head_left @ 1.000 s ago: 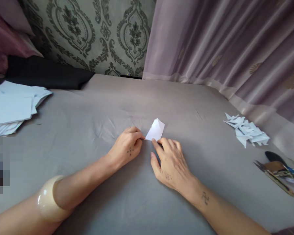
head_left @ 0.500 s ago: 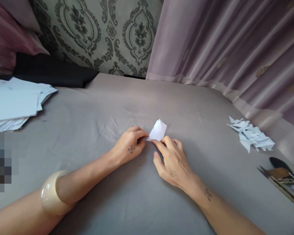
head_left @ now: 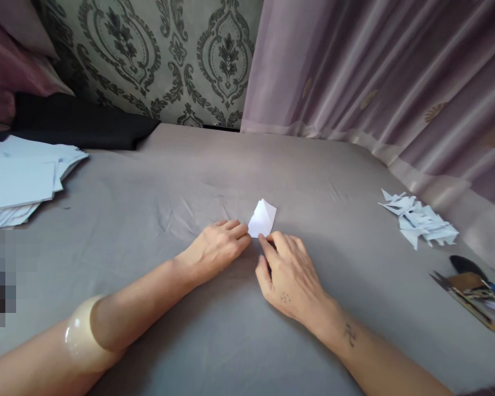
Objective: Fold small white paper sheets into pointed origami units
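A small folded piece of white paper, pointed at the top, lies on the grey cloth. My left hand is at its lower left corner, fingers curled in and closed on the edge; the fingertips and thumb are largely hidden. At the bottom edge, the index fingertip of my right hand presses on the paper. The right thumb stays apart from that finger and rests near the cloth, while the other fingers bend toward the surface.
A stack of white paper sheets lies at the left, near a black cloth. To the right is a pile of folded white paper pieces. Scissors and other small items lie closer at the right. Curtains hang behind.
My left hand has rolled over at the paper's left corner, and its thumb has gone out of sight. The small flap at the bottom left no longer shows. The view has shifted slightly.
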Motion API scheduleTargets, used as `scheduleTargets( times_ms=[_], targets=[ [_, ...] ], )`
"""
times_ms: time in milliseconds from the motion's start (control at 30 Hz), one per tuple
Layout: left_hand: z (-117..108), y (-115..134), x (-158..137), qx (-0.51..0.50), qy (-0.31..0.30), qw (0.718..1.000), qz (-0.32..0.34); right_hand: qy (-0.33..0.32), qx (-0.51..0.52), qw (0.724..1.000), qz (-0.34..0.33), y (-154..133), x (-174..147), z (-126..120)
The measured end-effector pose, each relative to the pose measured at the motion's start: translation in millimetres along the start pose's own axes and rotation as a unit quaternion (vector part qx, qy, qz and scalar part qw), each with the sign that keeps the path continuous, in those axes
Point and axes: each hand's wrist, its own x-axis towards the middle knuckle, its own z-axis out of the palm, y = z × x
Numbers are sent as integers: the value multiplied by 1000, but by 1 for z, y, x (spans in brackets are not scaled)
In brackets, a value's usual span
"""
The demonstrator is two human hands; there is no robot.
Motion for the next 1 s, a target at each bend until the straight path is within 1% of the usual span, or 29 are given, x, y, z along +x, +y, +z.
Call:
scheduleTargets(
  times_ms=[67, 100, 233, 333, 433, 500, 567, 700, 767, 1000],
  targets=[
    [-1, 2, 0, 16, 2, 1000, 10, 1, -6, 1000, -3, -1, 1, 0],
    [-2, 2, 0, 16, 4, 1000, 4, -1, -9, 1000, -6, -2, 1, 0],
    [-3, 2, 0, -27, 0, 999, -46, -5, -17, 1000, -12, -2, 3, 0],
    [-3, -2, 0, -89, 4, 988, -124, -8, -16, 1000, -19, -2, 4, 0],
    [-3, -7, 1, -149, 11, 966, -209, -15, -5, 1000, -24, -1, 5, -1],
    [-1, -9, 1, -182, 18, 955, -234, -19, 4, 1000, -22, -1, 6, -1],
    [1, -9, 1, -207, 27, 950, -233, -20, 13, 1000, -18, 0, 7, -1],
    [7, -9, -1, -223, 31, 956, -187, -13, 31, 999, -15, 1, 5, -1],
    [9, -10, -2, -229, 31, 957, -177, -4, 44, 999, -14, 2, 4, -2],
    [7, -9, 3, -272, 41, 931, -239, 7, 67, 998, -11, 10, 2, -4]
  ],
)
